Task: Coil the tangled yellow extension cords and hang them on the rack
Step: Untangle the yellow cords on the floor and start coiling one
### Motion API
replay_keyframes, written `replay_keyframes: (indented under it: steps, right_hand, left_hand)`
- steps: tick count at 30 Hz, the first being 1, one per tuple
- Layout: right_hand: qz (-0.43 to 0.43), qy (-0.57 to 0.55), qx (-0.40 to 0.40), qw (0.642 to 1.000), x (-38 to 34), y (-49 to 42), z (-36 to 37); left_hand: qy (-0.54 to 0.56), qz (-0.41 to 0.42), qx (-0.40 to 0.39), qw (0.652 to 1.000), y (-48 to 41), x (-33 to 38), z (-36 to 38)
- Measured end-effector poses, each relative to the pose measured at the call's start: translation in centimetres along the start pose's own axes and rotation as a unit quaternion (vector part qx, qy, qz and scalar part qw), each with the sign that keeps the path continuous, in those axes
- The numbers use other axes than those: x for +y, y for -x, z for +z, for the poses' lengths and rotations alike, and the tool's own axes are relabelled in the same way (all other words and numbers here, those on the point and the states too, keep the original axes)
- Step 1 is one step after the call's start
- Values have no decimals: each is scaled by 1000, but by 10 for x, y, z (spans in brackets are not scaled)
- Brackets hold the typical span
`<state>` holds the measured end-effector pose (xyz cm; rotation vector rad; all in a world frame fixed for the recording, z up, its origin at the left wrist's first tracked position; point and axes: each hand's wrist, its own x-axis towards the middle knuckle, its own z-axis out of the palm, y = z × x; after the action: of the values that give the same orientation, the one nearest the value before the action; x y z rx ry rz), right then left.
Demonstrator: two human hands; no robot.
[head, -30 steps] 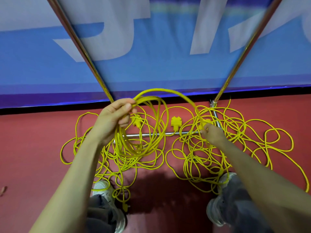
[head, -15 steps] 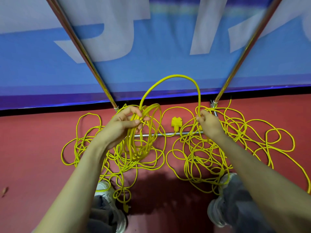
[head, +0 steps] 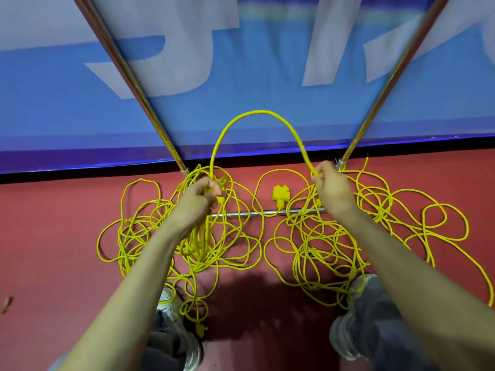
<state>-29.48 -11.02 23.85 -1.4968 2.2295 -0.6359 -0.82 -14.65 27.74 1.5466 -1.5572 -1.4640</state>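
yellow extension cords (head: 313, 238) lie in two loose tangles on the red floor (head: 53, 236), left and right, with strands crossing the rack base bar (head: 241, 214) between them. the left hand (head: 199, 199) has its fingers curled round a gathered coil (head: 199, 236) that hangs to the floor. the right hand (head: 332, 188) pinches the cord with bent fingers. a raised span (head: 257, 113) arches between the two hands.

hazards:
- the right tangle overlaps itself many times. a hard pull likely tightens a crossing into a knot.
- strands pass over or under the base bar; which cannot be told. cord drawn in may catch there.
- a strand lies against the right shoe (head: 345, 336) and loops lie near the left shoe (head: 171, 303). a foot on the cord stops the feed or trips the person.
- the socket block (head: 280, 195) rests just beyond the bar and may be dragged into it.
- the coil may slip if the grip loosens.

the rack uprights (head: 128, 76) slant up on both sides before a blue banner (head: 267, 76). nothing hangs on them yet.
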Motion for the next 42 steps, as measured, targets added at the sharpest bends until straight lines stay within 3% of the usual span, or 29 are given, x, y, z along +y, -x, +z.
replay_keyframes:
  steps: [2,5,8,11,15,19,21,23,26,29,32,34,36,40,42]
  right_hand:
    - [-74,169,-114,976,-11,5,0]
    - [-128,329,-255,900,-26,19,3]
    - [-211,331,-343,853,-41,32,8]
    - [-315,231,-368,844,-60,37,2]
    - [-389,5,-322,863,-78,41,-6]
    - [-268,-220,-234,908,-77,40,-9]
    - [-227,-237,-174,929,-73,37,-6]
    - [-192,-185,-150,952,-67,35,2]
    - [-117,-114,-237,958,-49,32,18]
    - [-59,-206,-300,929,-26,26,21]
    - [-21,-332,-213,919,-20,17,5]
    - [-44,-375,-152,913,-27,10,-8]
    - [-102,-349,-144,921,-40,10,-22]
    - [-274,-214,-175,921,-71,29,-24]
    - [-297,-207,-153,919,-81,35,-11]
  left_hand:
    - [-24,11,30,999,-1,0,4]
    - [0,13,88,996,-2,1,7]
    - [28,18,94,995,-2,1,7]
    - [35,39,42,998,2,3,13]
    - [67,42,-53,996,10,8,26]
    - [88,30,-97,991,13,9,32]
    - [107,29,-115,987,15,11,34]
    - [172,20,-128,977,17,16,35]
    - [279,9,-126,952,15,23,28]
    - [362,14,-89,928,11,27,13]
    - [367,10,-75,927,9,25,3]
    - [289,6,-93,953,10,22,3]
    - [226,-10,-119,967,13,21,9]
    - [200,-34,-172,964,22,26,23]
    - [195,-31,-185,963,23,26,27]
